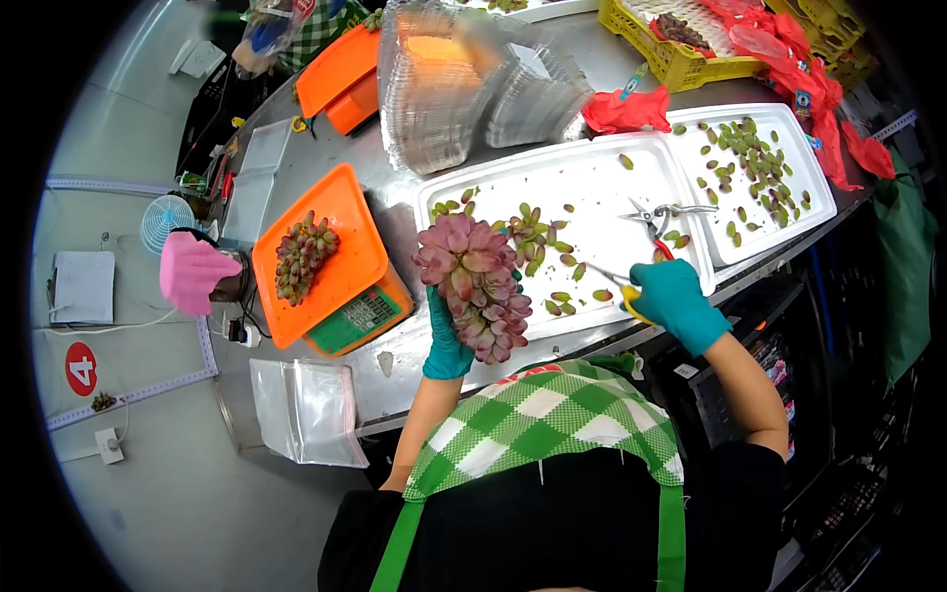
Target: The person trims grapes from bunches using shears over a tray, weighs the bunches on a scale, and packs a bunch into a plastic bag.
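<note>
My left hand (pixel 449 340), in a teal glove, is closed around a large bunch of pinkish-purple grapes (pixel 473 286) and holds it up over the left end of the white tray (pixel 592 163). The bunch hides most of the fingers. My right hand (pixel 683 304), gloved alike, grips scissors with yellow handles (pixel 636 306) at the tray's front edge, their thin blades directed toward the bunch. Just beyond that hand, pruning shears with red handles (pixel 659 237) lie on the tray. Loose green grapes (pixel 562 301) and a small greenish cluster (pixel 533 235) lie beside the held bunch.
On the left, an orange scale (pixel 345 326) carries another grape bunch (pixel 306 259), with clear bags (pixel 306 409) in front. Stacked clear plastic boxes (pixel 434 109) stand behind. A second white tray (pixel 730 252) holds loose grapes; a yellow crate (pixel 681 69) sits at the back right.
</note>
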Available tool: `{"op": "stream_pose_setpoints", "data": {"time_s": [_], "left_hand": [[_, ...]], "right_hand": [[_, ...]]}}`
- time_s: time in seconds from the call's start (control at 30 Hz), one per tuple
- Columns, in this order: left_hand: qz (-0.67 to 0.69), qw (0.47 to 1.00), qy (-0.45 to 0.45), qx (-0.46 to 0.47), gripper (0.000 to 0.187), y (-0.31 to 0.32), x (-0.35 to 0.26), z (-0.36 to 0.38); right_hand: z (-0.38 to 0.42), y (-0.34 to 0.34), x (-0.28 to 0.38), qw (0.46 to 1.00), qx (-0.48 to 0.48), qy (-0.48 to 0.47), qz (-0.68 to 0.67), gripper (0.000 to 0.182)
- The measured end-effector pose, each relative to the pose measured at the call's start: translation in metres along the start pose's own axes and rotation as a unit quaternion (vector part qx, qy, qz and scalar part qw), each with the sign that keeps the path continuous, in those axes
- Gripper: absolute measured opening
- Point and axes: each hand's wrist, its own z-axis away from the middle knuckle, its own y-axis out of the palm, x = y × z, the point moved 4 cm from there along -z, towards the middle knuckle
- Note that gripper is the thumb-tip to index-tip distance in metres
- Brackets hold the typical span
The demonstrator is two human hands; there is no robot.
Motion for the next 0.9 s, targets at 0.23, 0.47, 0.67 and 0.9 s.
{"op": "stream_pose_setpoints", "data": {"time_s": [0.23,0.47,0.67,0.9], "left_hand": [[-0.061,0.998,-0.026,0.016,0.072,0.020,-0.007,0.003],[-0.011,0.998,-0.030,0.046,0.075,0.002,-0.013,-0.001],[-0.033,0.994,0.007,0.107,0.080,-0.011,-0.028,-0.001],[-0.084,0.995,-0.007,0.045,0.082,0.023,-0.028,-0.007]], "right_hand": [[0.007,-0.041,0.022,0.963,-0.168,-0.031,-0.207,0.048],[0.005,0.051,-0.001,0.999,0.008,0.019,0.050,0.026],[0.046,0.021,-0.027,0.993,-0.002,0.000,0.118,0.023],[0.031,-0.051,0.037,0.675,-0.034,-0.052,-0.735,0.048]]}}
